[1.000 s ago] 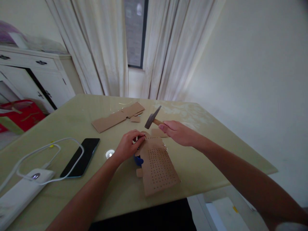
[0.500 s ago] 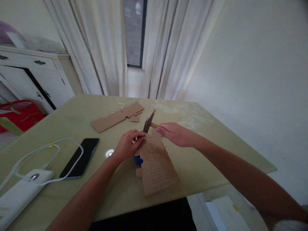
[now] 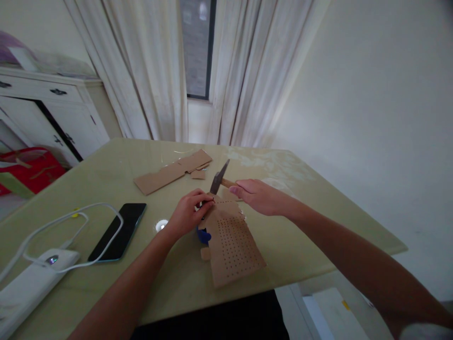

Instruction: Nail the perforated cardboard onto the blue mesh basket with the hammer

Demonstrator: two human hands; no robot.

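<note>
A brown cardboard piece (image 3: 233, 245) punched with rows of small holes lies on the yellow-green table (image 3: 304, 245). My left hand (image 3: 187, 213) pinches something small at the cardboard's far left corner; I cannot tell what it is. A blue object (image 3: 203, 235) shows under the cardboard's left edge. My right hand (image 3: 260, 196) grips the wooden handle of a small hammer (image 3: 218, 177), whose dark metal head hangs just above my left fingertips.
More cardboard strips (image 3: 173, 172) lie farther back on the table. A black phone (image 3: 118, 231), a small white disc (image 3: 162, 225), and a white power bank (image 3: 31, 283) with a white cable (image 3: 71, 219) sit to the left. A white cabinet (image 3: 49, 113) stands at far left.
The hammer head swung down and left from a raised position toward my left fingertips. My left hand and the cardboard stayed in place.
</note>
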